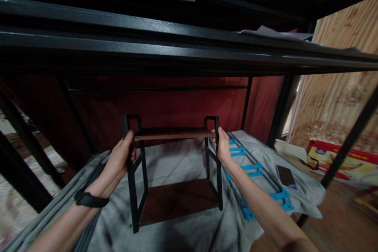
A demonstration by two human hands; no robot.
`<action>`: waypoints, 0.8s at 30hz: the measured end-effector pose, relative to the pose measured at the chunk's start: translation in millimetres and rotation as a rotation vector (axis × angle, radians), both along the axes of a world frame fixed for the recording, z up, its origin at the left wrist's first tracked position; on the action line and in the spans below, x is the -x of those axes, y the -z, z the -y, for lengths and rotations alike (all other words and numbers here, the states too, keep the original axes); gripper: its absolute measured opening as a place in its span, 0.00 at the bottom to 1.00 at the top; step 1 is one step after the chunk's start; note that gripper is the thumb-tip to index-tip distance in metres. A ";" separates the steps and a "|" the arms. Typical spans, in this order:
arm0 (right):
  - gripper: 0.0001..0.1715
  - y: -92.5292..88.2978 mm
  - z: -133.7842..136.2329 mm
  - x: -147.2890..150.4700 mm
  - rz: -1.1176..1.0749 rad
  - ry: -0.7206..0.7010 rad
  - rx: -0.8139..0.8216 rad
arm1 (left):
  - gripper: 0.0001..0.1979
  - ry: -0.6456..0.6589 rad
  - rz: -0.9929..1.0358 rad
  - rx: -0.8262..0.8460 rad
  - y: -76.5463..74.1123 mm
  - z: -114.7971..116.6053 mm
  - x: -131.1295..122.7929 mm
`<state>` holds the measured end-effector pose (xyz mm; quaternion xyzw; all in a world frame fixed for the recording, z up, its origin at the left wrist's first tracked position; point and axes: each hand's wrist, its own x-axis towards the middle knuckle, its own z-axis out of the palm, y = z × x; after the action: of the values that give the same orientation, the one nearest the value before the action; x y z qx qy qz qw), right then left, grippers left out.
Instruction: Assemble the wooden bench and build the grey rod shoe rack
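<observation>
A two-tier rack of brown boards and black side frames [178,201] is held upright over a rumpled grey cloth [118,220]. Its left side is gripped by the curled left hand [120,157], its right by the curled right hand [223,145]. Positioning seems in hand; a level, two-sided hold is called for. Rightward, bright-blue ladder-like pieces [238,152] and a dark rectangular phone [286,177] are laid.

No words or numbers can be read. On the right, a red and yellow box [351,163] carries a small blue badge [320,151] near its upper left corner, its lettering too blurred to make out.
</observation>
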<state>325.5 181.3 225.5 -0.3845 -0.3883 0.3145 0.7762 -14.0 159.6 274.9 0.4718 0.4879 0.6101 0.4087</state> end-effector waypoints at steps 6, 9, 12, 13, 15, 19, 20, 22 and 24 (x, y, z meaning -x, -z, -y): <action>0.26 11.0 16.1 -5.2 0.016 0.084 0.003 | 0.26 -0.104 -0.274 -0.034 37.8 24.0 -0.5; 0.29 15.1 21.6 -9.9 0.075 0.105 0.023 | 0.25 -0.104 -0.279 -0.024 40.2 27.8 -1.1; 0.29 19.2 28.7 -16.2 0.120 0.088 0.005 | 0.23 -0.077 -0.249 -0.046 36.3 29.0 1.9; 0.28 20.1 32.2 -18.6 0.106 0.073 0.002 | 0.22 -0.064 -0.247 -0.054 35.1 30.1 3.8; 0.24 21.1 41.9 -23.0 0.039 0.028 0.004 | 0.20 -0.030 -0.244 -0.051 34.2 34.2 7.8; 0.17 23.6 70.4 -27.4 -0.062 -0.084 -0.004 | 0.18 -0.004 -0.174 -0.005 38.4 50.6 10.4; 0.16 25.0 78.2 -27.7 -0.078 -0.106 -0.013 | 0.18 -0.002 -0.151 0.003 40.4 56.1 9.4; 0.16 29.2 92.9 -28.6 -0.113 -0.130 -0.034 | 0.18 -0.010 -0.118 0.019 44.9 68.4 5.9; 0.16 34.9 105.5 -30.9 -0.133 -0.126 -0.050 | 0.17 -0.023 -0.111 0.029 49.5 81.4 1.8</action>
<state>356.5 75.8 190.6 -0.3182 -0.3672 0.3776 0.7882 -15.7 78.1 225.4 0.4930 0.5241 0.5806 0.3809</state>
